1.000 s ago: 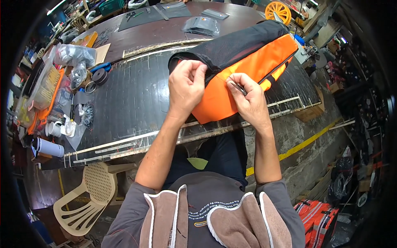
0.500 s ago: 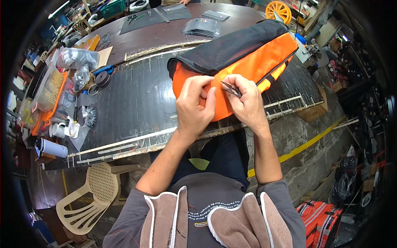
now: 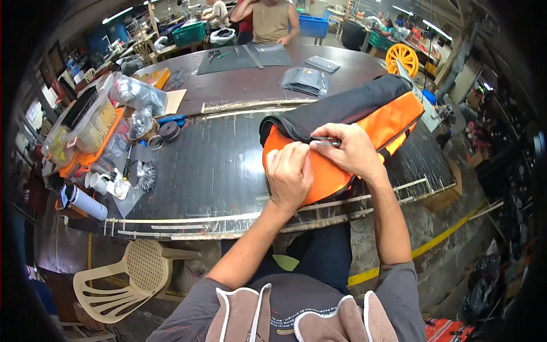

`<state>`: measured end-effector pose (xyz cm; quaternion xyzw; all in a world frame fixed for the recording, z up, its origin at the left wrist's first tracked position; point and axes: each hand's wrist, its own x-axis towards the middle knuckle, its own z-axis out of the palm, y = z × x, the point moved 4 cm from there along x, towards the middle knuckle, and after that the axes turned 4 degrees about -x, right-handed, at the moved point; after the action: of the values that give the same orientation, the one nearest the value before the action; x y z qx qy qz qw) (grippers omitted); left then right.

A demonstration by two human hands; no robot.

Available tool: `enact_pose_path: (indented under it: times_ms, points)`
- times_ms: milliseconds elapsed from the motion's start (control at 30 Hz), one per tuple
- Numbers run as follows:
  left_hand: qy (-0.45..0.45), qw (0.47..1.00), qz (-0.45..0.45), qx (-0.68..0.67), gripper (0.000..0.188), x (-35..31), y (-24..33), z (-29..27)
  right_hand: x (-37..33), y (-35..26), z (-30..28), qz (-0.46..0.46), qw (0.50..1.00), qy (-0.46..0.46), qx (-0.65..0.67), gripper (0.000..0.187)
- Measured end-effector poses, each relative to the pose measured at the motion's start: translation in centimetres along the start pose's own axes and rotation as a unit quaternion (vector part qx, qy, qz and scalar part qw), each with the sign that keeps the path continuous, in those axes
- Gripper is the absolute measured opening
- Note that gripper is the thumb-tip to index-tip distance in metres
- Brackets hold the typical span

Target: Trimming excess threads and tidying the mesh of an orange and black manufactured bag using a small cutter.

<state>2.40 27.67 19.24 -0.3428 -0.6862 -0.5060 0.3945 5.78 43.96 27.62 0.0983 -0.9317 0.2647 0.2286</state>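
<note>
On the dark tabletop in front of me lies an orange and black fabric bag [image 3: 388, 117], its near end facing me. My right hand [image 3: 356, 151] is closed around small thread snips [image 3: 327, 143], their tips pointing left over the bag's orange end. Just beside the snips' tips, my left hand [image 3: 289, 178] has its fingers curled and pressed together against the orange fabric. What those fingers pinch, if anything, is too small to make out. The bag's black upper part [image 3: 336, 108] stretches away to the far right behind both hands.
Clear plastic bins [image 3: 94, 117], a tape roll [image 3: 169, 130] and a white tumbler [image 3: 88, 204] crowd the left side. Stacked grey pouches [image 3: 305, 81] lie farther back. A person [image 3: 273, 23] stands at the far edge. A beige plastic chair [image 3: 145, 268] is below left.
My head view has lifted, bringing the far person into sight. Both hands have moved closer together near the bag's black edge, and my left fingers have curled more tightly.
</note>
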Motion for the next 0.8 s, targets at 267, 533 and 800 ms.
enact_pose_path:
  times_ms: [267, 533, 800]
  points:
    - [0.024, 1.0, -0.005, -0.005, 0.024, -0.2, -1.7, 0.5, 4.4, 2.2, 1.1, 0.049, 0.996, -0.057, -0.046, 0.035]
    - [0.015, 0.991, -0.107, -0.081, 0.013, 0.2, -2.9, 0.9, 3.4, 2.3, -1.6, -0.014, 0.995, -0.088, -0.037, 0.046]
    - [-0.026, 0.939, -0.276, -0.204, 0.005, 0.9, -2.5, 0.4, 1.8, 0.3, -3.2, -0.128, 0.985, -0.06, -0.1, 0.03]
